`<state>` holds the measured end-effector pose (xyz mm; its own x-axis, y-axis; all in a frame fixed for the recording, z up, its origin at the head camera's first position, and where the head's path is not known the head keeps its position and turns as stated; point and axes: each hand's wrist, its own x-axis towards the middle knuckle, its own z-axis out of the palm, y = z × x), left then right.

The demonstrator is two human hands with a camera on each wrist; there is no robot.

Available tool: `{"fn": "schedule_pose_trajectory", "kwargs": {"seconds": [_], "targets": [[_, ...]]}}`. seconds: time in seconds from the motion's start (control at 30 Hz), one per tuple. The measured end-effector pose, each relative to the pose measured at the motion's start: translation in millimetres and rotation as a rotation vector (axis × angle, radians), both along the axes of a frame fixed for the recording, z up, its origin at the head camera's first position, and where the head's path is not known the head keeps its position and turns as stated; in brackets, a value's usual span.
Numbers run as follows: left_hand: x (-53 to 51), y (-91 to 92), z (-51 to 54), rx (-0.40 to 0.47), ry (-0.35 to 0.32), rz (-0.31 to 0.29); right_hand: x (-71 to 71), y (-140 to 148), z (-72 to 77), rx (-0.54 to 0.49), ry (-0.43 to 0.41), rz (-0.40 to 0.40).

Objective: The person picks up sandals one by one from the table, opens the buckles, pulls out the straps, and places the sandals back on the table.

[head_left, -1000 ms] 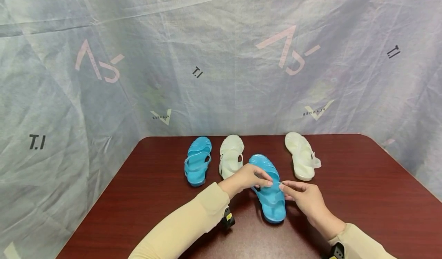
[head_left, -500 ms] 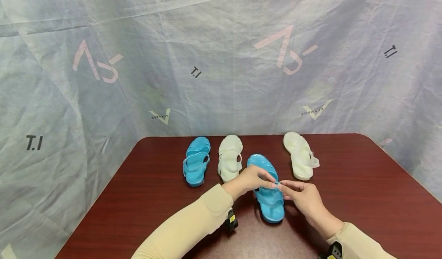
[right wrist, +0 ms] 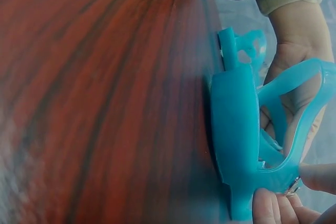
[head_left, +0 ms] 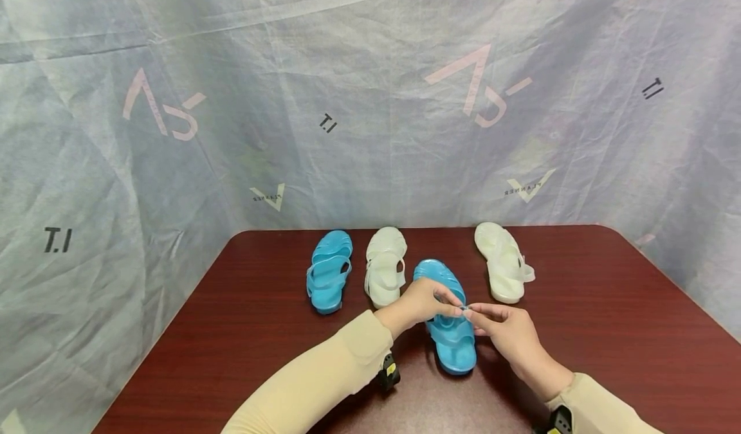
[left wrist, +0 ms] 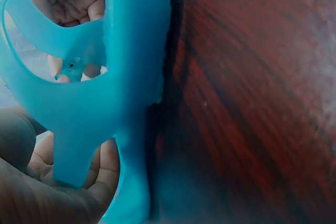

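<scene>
A blue jelly sandal (head_left: pixel 456 355) lies on the table, toe pointing away, between both hands. My left hand (head_left: pixel 421 300) reaches across it from the left and pinches a thin strap end near the sandal's right side. From the right, my right hand (head_left: pixel 512 334) pinches the strap part beside it, and the fingertips of both hands nearly meet. In the right wrist view a small metal buckle (right wrist: pixel 294 185) shows at the right fingertips. Whether the strap end passes through the buckle cannot be told. The left wrist view shows the sandal's side and looped straps (left wrist: pixel 79 98) close up.
Another blue sandal (head_left: pixel 328 283) lies at the back left. Beside it is a whitish sandal (head_left: pixel 384 270), partly close behind my left forearm. A second whitish sandal (head_left: pixel 502 263) lies at the back right, its strap sticking out. A grey printed cloth (head_left: pixel 370 99) hangs behind the dark red table (head_left: pixel 243 331).
My left hand has moved slightly right, bringing the pinched strap end up to the right fingertips. The right hand has stayed nearly in place. The other sandals have not moved.
</scene>
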<state>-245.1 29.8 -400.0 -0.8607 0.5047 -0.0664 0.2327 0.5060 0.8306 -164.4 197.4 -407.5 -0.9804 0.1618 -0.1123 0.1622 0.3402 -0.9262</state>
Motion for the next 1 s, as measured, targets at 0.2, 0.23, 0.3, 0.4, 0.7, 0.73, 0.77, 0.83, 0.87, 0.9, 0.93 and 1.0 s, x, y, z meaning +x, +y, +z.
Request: {"fn": "schedule_pose_trajectory", "kwargs": {"seconds": [0.2,0.23,0.3,0.4,0.7,0.73,0.77,0.83,0.87,0.9,0.93,1.0], "targets": [[1.2,-3.3,4.0,-0.060,0.052,-0.019,0.1,0,0.1,-0.004,-0.006,-0.007],[1.1,-4.0,4.2,-0.065,0.058,-0.024,0.0,0,0.1,-0.005,-0.006,-0.008],[0.4,-5.8,3.8,-0.074,0.065,-0.020,-0.2,0,-0.1,-0.013,-0.007,-0.014],[-1.4,-9.5,1.4,-0.077,0.067,-0.002,-0.1,1,-0.4,-0.030,-0.011,-0.022],[1.4,-22.1,3.1,0.023,0.095,0.093,-1.1,1,0.4,-0.047,-0.022,-0.018],[2.6,-23.6,3.3,0.021,0.106,0.110,-0.6,1,0.3,-0.051,-0.027,-0.020],[3.9,-25.0,3.3,0.018,0.109,0.124,0.0,1,0.2,-0.057,-0.030,-0.021],[7.1,-28.1,3.6,0.011,0.100,0.147,1.3,1,0.0,-0.077,-0.032,-0.025],[8.8,-29.5,3.9,0.002,0.100,0.156,1.9,0,-0.1,-0.089,-0.030,-0.026],[10.5,-31.1,4.2,-0.013,0.099,0.164,2.4,0,-0.3,-0.100,-0.027,-0.027],[12.1,-32.6,4.6,-0.027,0.099,0.172,2.9,-1,-0.5,-0.115,-0.024,-0.026],[15.4,-35.4,5.3,-0.042,0.096,0.185,4.3,-2,-1.1,-0.136,-0.020,-0.022]]}}
